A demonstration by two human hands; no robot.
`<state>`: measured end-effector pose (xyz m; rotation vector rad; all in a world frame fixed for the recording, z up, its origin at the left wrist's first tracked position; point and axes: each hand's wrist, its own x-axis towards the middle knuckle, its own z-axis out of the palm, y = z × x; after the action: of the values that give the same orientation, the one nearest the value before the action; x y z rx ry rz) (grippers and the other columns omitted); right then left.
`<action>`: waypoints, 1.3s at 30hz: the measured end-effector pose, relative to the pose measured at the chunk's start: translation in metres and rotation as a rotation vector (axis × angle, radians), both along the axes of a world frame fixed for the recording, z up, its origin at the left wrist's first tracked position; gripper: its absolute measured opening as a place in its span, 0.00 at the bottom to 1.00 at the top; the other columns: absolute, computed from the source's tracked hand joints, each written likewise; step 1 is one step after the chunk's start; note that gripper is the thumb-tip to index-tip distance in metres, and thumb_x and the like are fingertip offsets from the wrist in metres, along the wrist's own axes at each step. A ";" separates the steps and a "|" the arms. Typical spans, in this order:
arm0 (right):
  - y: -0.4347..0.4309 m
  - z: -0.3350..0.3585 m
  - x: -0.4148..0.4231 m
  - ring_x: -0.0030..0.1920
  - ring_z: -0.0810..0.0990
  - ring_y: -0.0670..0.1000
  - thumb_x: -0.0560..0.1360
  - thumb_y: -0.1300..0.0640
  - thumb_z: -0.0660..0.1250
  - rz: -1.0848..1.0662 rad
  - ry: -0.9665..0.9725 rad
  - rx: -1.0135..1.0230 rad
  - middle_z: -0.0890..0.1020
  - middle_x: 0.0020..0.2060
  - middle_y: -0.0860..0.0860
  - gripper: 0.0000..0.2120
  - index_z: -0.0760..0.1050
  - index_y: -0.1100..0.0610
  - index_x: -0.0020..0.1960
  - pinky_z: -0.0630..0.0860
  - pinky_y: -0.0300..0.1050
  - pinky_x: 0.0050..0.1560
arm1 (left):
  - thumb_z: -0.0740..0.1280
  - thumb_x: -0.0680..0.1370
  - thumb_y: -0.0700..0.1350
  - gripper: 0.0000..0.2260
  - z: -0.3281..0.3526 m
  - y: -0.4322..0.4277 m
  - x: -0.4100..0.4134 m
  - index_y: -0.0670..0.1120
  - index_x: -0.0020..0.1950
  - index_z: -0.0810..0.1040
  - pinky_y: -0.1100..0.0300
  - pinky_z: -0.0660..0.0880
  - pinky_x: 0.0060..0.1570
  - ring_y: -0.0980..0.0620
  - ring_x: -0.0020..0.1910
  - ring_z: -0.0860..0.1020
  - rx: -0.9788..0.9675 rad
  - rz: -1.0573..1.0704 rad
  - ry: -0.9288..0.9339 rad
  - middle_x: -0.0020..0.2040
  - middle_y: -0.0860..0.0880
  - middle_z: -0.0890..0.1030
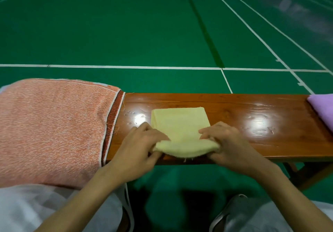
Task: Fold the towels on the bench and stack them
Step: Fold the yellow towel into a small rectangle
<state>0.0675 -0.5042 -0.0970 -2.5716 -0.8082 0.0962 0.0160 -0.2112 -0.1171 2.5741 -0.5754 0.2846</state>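
A small pale yellow towel (pixel 180 121) lies on the glossy wooden bench (pixel 243 116), partly folded, with its near edge lifted into a thick roll. My left hand (pixel 138 147) pinches the left end of that near edge. My right hand (pixel 227 143) pinches the right end. A large orange-pink towel (pixel 52 129) with a dark striped border is spread over the bench's left part. A folded purple towel (pixel 322 107) sits at the bench's far right, cut off by the frame edge.
The bench stands on a green sports court floor (pixel 126 29) with white lines. Bare wood shows on both sides of the yellow towel. My legs in white clothing and a grey shoe (pixel 232 212) are below the bench's near edge.
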 end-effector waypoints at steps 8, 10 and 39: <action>0.007 -0.010 0.043 0.42 0.84 0.46 0.83 0.50 0.66 -0.293 0.367 0.499 0.86 0.41 0.45 0.11 0.82 0.55 0.59 0.78 0.48 0.40 | 0.69 0.79 0.56 0.15 0.004 -0.008 0.038 0.49 0.60 0.83 0.44 0.83 0.38 0.46 0.40 0.86 -0.741 0.403 0.434 0.47 0.51 0.87; 0.018 -0.016 0.049 0.31 0.75 0.48 0.81 0.44 0.66 -0.439 0.321 0.473 0.78 0.29 0.49 0.18 0.82 0.59 0.47 0.67 0.47 0.34 | 0.70 0.79 0.57 0.17 0.003 -0.009 0.049 0.47 0.60 0.84 0.50 0.83 0.36 0.48 0.41 0.85 -0.707 0.476 0.449 0.47 0.50 0.87; 0.050 -0.038 0.026 0.82 0.48 0.61 0.83 0.37 0.36 -0.362 -0.113 -0.156 0.50 0.83 0.55 0.31 0.57 0.43 0.82 0.52 0.67 0.79 | 0.40 0.86 0.60 0.27 -0.019 -0.063 0.051 0.55 0.85 0.52 0.45 0.44 0.82 0.51 0.84 0.45 0.287 0.213 0.097 0.84 0.53 0.52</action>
<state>0.0939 -0.4546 -0.1349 -2.8477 -0.3729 -0.1020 0.0672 -0.2741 -0.1363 2.9140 -0.3263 0.1549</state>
